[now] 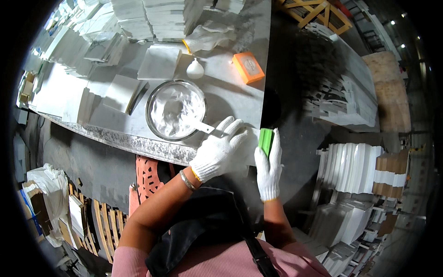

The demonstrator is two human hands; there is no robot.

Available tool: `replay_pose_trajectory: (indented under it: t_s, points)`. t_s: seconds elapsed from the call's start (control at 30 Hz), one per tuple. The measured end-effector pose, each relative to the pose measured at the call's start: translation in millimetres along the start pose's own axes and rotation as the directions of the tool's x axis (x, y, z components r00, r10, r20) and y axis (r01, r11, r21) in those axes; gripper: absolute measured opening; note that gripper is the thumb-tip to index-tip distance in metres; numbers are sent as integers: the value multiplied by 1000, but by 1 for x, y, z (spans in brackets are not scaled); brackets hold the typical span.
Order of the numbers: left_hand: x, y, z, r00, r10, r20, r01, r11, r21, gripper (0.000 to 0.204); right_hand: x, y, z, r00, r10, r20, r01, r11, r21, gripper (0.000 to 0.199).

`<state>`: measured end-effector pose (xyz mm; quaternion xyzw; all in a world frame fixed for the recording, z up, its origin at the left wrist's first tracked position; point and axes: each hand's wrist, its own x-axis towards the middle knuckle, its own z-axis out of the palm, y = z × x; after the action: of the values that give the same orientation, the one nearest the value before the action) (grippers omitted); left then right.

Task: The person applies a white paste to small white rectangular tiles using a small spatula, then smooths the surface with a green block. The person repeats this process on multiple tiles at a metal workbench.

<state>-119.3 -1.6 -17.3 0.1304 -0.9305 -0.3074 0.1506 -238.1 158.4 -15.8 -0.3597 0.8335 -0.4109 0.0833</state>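
Observation:
My left hand, in a white knit glove, rests with its fingers bent over a pale tile at the table's front right corner; its thumb is hidden. In my gloved right hand is a green block, held upright against the tile's right edge. Just left of my left fingers stands a round metal bowl of white paste. A scraper with a white handle leans out over the bowl's rim toward my left hand.
On the grey table lie an orange box, a white squeeze bulb, a spare glove, square tiles and a dark thin tool. Stacked slabs fill its back left. More stacks stand at right.

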Motion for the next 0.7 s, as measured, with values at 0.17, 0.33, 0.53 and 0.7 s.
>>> replay_pose_trajectory:
  t_s: [0.17,0.33,0.53,0.7]
  points:
    - [-2,0,0,1000,-15,14,14,1000,28,88,32,22,11,992,129,-5,-127,985,118,68]
    - [-2,-3,3,1000,4,-3,-4,999,39,89,-4,-9,-3,998,-61,1,61,995,-82,68]
    - [-3,0,-2,1000,-8,9,7,999,38,89,20,20,8,994,103,19,-105,979,175,68]
    - [-2,0,2,1000,-7,23,6,999,45,88,-5,-5,-1,995,-102,3,102,987,-123,69]
